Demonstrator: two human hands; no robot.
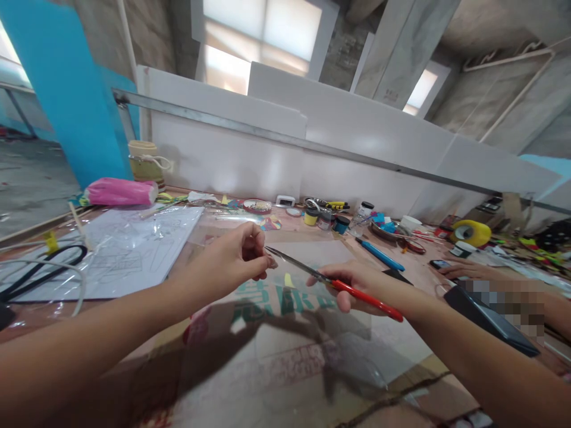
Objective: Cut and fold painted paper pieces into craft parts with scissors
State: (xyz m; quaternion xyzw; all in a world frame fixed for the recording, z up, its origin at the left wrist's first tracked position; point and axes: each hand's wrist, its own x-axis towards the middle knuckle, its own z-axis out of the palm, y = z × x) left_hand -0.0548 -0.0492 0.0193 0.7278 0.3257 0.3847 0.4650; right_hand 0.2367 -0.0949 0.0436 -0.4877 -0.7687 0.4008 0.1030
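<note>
My left hand (243, 255) is raised over the table, thumb and fingers pinched together. A small pale glint shows at its fingertips, but what is pinched is too small to name. My right hand (352, 282) grips red-handled scissors (366, 300), whose slim metal blades point left. The blade tips are close beside my left fingertips. Below both hands lies a clear plastic sheet (276, 339) over paper with large green characters (254, 302) and pinkish outlined marks. One small yellow scrap (288, 279) rests near the characters, and a white scrap (238, 325) lies lower left.
Left are drawing sheets (178, 238), black-handled scissors (44, 279) and a pink roll (120, 192). Small paint jars (311, 216), a blue pen-like tool (379, 255) and yellow tape (470, 233) line the back. Another person's hand (468, 268) touches a phone (439, 264) at right.
</note>
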